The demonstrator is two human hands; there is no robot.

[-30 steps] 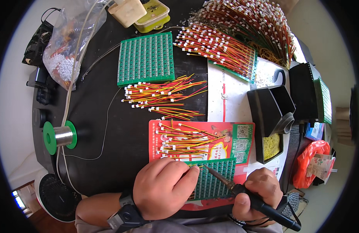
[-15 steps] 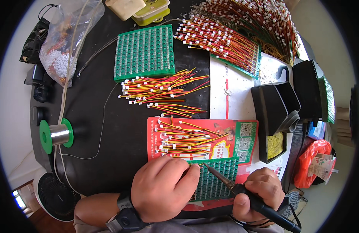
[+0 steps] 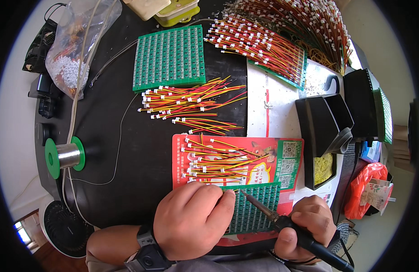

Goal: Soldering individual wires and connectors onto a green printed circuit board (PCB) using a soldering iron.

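Observation:
A soldering iron (image 3: 304,238) with a black handle lies in my right hand (image 3: 309,222), which is closed round it. Its metal tip points up and left, and meets the upper part of a green circuit board (image 3: 257,211) close to my left fingertips. My left hand (image 3: 193,217) is closed in a pinch over the board's left part. A short yellowish wire end (image 3: 237,191) shows at its fingertips; the rest of that wire is hidden. Just beyond lie several red, yellow and black wires with white connectors (image 3: 218,170), on a red and green printed sheet (image 3: 288,144).
Farther off lie more connector wires (image 3: 191,100) and a stack of green boards (image 3: 168,59). A solder spool (image 3: 66,156) stands at left. At right are a black holder (image 3: 322,120) above a yellow sponge (image 3: 322,170), and wired boards (image 3: 282,63) beyond.
The iron and my right hand have shifted very slightly right; the tip stays at the board by my left fingertips. My left hand keeps its pinch. The whole view has moved a little.

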